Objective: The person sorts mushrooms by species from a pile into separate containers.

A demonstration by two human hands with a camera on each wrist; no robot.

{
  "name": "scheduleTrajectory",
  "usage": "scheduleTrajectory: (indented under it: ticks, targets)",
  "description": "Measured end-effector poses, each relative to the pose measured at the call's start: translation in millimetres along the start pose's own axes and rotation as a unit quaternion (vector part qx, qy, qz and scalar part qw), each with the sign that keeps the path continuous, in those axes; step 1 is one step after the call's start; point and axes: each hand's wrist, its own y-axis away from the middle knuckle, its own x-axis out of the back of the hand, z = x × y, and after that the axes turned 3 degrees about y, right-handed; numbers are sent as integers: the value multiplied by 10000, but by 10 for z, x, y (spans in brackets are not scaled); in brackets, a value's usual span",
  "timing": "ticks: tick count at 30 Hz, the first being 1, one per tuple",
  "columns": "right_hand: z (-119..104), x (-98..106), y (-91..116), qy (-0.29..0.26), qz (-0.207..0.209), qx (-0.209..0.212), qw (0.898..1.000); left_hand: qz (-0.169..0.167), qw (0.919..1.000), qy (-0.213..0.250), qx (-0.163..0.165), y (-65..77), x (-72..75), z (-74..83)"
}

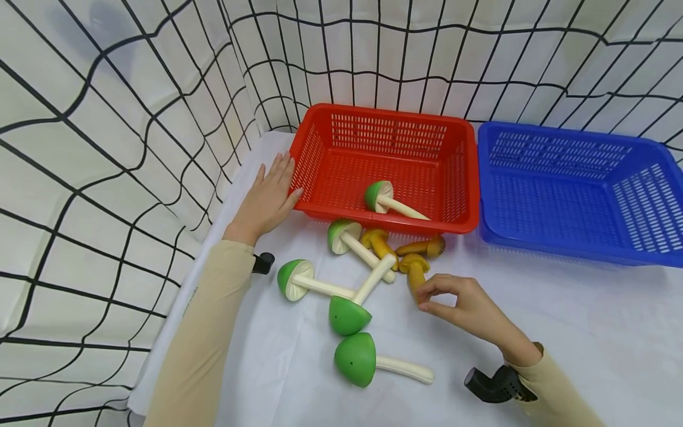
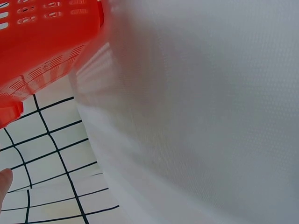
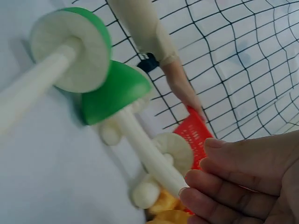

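Note:
My left hand (image 1: 268, 193) rests flat against the left rim of the red basket (image 1: 341, 214), fingers extended. In the left wrist view only a fingertip (image 2: 4, 181) shows beside it. My right hand (image 1: 461, 302) hovers at the stem end of a yellow toy mushroom (image 1: 414, 270), fingers loosely bent. The right wrist view shows nothing between its thumb and fingers (image 3: 224, 205); contact with the stem is unclear. Two more yellow mushrooms lie by the basket's front, one being a brownish-yellow mushroom (image 1: 424, 246). Inside the basket lies a green-capped mushroom (image 1: 380, 196) with a white stem.
Several green-capped mushrooms, among them a front mushroom (image 1: 356, 359), lie on the white cloth (image 1: 299, 379). A blue basket (image 1: 560, 252) stands right of the red one. Black wire mesh (image 1: 80, 190) borders the left and back sides.

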Motion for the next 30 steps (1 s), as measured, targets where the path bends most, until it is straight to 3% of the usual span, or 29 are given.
scheduleTrajectory:
  ticks: [8,18,30]
  targets:
    - [-55,-223,171,-247,-635,-285,9973,19,10000,38,-5,20,11,12]
    - [-60,-478,256,-225,-958,221,9949,48,10000,59,-32,12,10,19]
    - [-52,-618,320,-97,-1141,310,9929,49,10000,49,1,8,10,26]
